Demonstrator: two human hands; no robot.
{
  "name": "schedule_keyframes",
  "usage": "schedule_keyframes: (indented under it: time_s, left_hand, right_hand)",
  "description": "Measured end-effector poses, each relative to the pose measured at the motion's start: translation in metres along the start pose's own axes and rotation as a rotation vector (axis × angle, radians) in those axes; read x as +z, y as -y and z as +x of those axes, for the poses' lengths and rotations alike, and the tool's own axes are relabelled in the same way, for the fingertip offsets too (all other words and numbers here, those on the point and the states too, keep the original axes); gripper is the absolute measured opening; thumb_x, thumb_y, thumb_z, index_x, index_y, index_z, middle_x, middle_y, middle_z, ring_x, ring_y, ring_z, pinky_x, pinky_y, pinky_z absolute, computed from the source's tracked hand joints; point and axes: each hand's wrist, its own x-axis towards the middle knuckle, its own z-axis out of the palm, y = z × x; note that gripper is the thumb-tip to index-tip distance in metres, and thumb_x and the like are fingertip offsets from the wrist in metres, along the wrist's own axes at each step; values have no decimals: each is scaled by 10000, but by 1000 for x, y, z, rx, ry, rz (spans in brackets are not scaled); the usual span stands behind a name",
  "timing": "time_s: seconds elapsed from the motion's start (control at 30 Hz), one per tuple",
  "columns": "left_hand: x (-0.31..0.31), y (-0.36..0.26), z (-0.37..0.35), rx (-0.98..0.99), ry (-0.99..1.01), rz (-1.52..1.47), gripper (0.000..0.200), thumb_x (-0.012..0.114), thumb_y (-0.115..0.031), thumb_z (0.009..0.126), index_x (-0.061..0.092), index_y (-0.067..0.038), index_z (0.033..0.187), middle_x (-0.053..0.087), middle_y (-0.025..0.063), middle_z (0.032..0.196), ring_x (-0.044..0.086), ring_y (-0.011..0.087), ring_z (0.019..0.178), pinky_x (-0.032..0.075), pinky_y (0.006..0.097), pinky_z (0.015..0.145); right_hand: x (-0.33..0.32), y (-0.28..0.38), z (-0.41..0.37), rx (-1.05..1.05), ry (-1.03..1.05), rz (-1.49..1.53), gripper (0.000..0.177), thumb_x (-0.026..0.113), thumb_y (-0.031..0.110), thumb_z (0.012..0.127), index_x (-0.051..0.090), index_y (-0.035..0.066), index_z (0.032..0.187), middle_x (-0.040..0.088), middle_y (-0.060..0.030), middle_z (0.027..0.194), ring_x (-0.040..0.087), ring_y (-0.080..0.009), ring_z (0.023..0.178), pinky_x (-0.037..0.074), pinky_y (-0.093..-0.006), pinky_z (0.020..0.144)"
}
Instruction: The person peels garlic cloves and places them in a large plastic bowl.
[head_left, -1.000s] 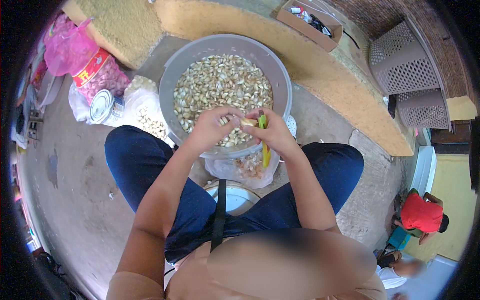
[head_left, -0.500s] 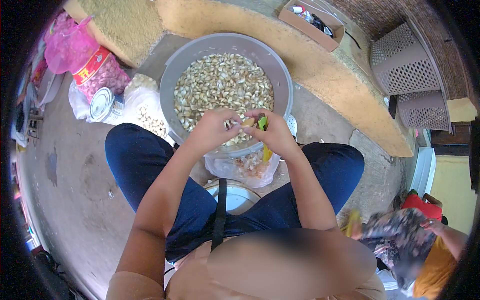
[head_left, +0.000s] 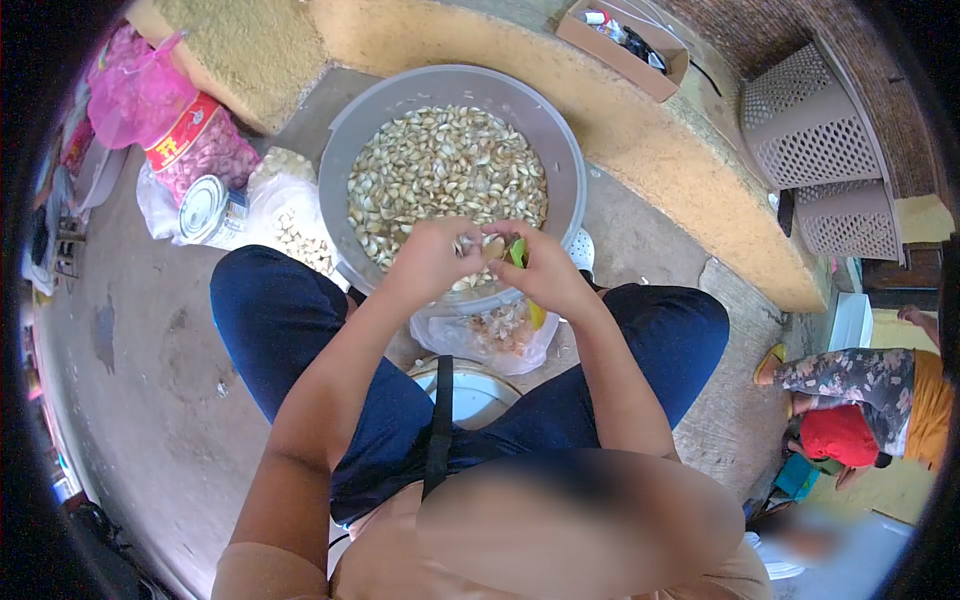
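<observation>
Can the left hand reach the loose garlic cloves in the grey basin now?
Probably yes: the left hand, pinching one clove, is over the near rim of the grey basin; uncovered cloves lie just beyond.

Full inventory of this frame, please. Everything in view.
basin: 1, grey, floor ahead of knees
cloves: many, pale, in basin
peel bag: 1, clear, by basin's near edge
net sack: 1, red label, left of basin
pink bag: 1, pink, far left
can: 1, silver, left of basin
box: 1, brown, on ledge
crates: 2, grey lattice, right
person: 1, patterned clothes, far right
clove: 1, tan, between both hands
tool: 1, green-yellow, in right hand
left hand: pinches clove
right hand: grips tool, touches clove
</observation>
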Motion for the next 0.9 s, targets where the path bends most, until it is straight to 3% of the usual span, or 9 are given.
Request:
schedule_keyframes:
  time_s: [0.03, 0.1, 0.2, 0.33, 0.4, 0.5, 0.6, 0.8, 0.9]
  left_hand:
    - [1, 2, 0, -44, 15, -31, 107, 609, -99, 663, 570, -10, 710, 552, 89, 601, 557, 179, 579, 434, 284, 570]
    - [1, 5, 2, -130, 44, -92, 110, 597, -120, 691, 587, -19, 734, 543, 86, 575, 533, 141, 533, 415, 271, 500]
    - [0, 8, 3, -458, 183, -506, 99, 570, -120, 735, 578, -24, 754, 500, 32, 536, 465, 76, 501, 359, 229, 436]
    - [3, 7, 1, -463, 206, -734, 94, 549, -109, 756, 562, -18, 778, 486, -2, 562, 440, 56, 488, 320, 202, 402]
    - [3, 8, 1, -460, 186, -818, 110, 558, -122, 764, 556, -14, 784, 491, -1, 578, 443, 61, 488, 327, 201, 404]
    - [-2, 1, 2, -557, 157, -745, 156, 603, -171, 756, 562, -24, 787, 511, 14, 610, 445, 56, 487, 320, 194, 413]
    - [7, 10, 1, -51, 47, -174, 222, 652, -228, 727, 575, -26, 777, 535, 26, 628, 474, 73, 528, 361, 209, 467]
    - [-3, 7, 5, -530, 255, -502, 266, 678, -269, 692, 590, -21, 732, 568, 38, 661, 522, 119, 638, 423, 264, 619]
    - [3, 12, 3, -347, 133, -388, 218, 661, -230, 697, 587, -28, 732, 570, 55, 653, 524, 124, 626, 423, 265, 606]
  right_hand:
    - [0, 0, 0, -34, -29, -1, 364, 624, 126, 702, 530, 44, 1044, 598, -118, 770, 572, -187, 633, 452, -302, 597]
    - [-5, 9, 1, 209, 35, 122, 353, 628, 115, 698, 534, 22, 1025, 585, -99, 763, 546, -151, 571, 442, -280, 529]
    - [-8, 8, 4, 421, 39, 400, 344, 624, 61, 704, 520, -8, 1024, 549, -49, 768, 489, -85, 553, 414, -222, 485]
    - [-11, 11, 5, 489, 21, 568, 336, 631, 26, 696, 515, -36, 1006, 526, -23, 758, 469, -64, 548, 403, -201, 463]
    - [-8, 5, 4, 442, -15, 490, 330, 654, 87, 677, 538, -31, 963, 553, -42, 730, 497, -88, 528, 419, -219, 446]
    - [-7, 0, 3, 391, -43, 358, 345, 675, 145, 661, 555, -15, 941, 570, -66, 730, 520, -101, 530, 425, -230, 432]
    - [-7, 2, 3, 379, -34, 245, 351, 683, 180, 653, 564, 1, 930, 575, -88, 746, 541, -123, 578, 442, -254, 481]
    - [-8, 6, 2, 253, -67, 64, 343, 676, 214, 647, 578, 19, 912, 594, -121, 802, 570, -197, 718, 444, -304, 668]
    - [-8, 5, 2, 260, -50, 71, 342, 671, 217, 646, 581, 20, 911, 598, -125, 819, 571, -208, 746, 439, -307, 691]
